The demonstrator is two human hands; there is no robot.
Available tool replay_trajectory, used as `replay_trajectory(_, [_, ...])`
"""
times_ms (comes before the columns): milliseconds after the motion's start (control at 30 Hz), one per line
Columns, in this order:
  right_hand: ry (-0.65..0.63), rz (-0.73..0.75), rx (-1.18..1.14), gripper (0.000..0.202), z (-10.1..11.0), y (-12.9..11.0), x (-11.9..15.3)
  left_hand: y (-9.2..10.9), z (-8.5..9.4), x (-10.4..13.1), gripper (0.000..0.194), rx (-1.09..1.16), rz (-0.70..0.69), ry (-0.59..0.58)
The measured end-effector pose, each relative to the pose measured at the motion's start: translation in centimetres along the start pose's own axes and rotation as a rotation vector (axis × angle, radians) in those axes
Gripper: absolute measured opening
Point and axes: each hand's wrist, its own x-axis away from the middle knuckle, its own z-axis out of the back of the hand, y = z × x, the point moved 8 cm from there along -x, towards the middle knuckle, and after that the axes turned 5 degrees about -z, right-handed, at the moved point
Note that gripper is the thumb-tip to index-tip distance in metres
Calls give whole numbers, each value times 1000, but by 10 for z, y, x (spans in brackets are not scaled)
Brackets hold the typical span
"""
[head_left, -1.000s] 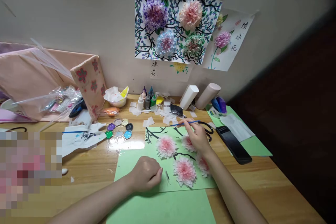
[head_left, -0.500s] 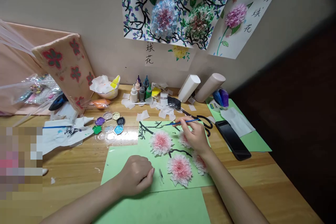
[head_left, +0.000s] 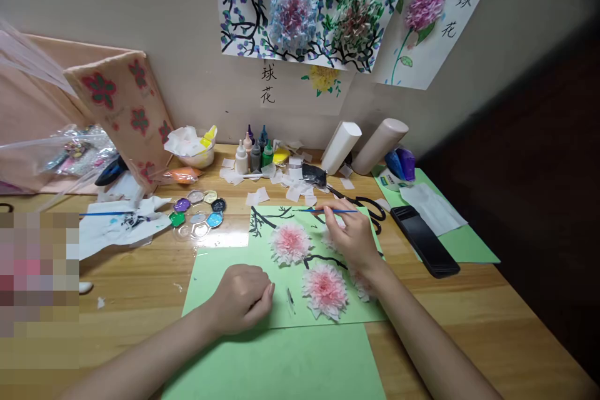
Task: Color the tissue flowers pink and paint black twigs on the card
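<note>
In my right hand (head_left: pixel 349 234), a thin blue paintbrush (head_left: pixel 337 210) is pinched between thumb and fingers. Its tip points left, beside black painted branches (head_left: pixel 268 219) near the top edge of a green sheet (head_left: pixel 225 284). Whether the bristles touch the paper, I cannot tell. Pink-and-white paper flowers (head_left: pixel 325 289) stand out from the sheet, some partly hidden by my right hand and forearm. My left hand (head_left: pixel 242 299) rests as a closed fist on the sheet's left part, left of a small dark smudge (head_left: pixel 290 301).
A paint palette (head_left: pixel 199 212) and a stained tissue (head_left: pixel 117 225) with another brush lie left. Behind the sheet are paint bottles (head_left: pixel 255 155), paper scraps and black-handled scissors (head_left: pixel 372 203). A phone (head_left: pixel 424 242) lies right. Flower pictures (head_left: pixel 309 19) hang on the wall.
The whole view has shifted slightly, so the table appears higher in the picture. My right hand still holds the brush at the branch tips, and my left fist stays on the sheet.
</note>
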Motion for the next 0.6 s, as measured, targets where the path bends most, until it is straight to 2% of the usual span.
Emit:
replay_trajectory(233, [55,-16,-28,22,5,-3,-7,2,4,4,32,-61,18,27])
replay_trajectory(400, [25,24,-28,23,-1,-15,-5,6,3,3,34,-109,-17,32])
replay_trajectory(600, [-40,44,33,23,-6,-18,-14,6,3,2,36,-150,-5,18])
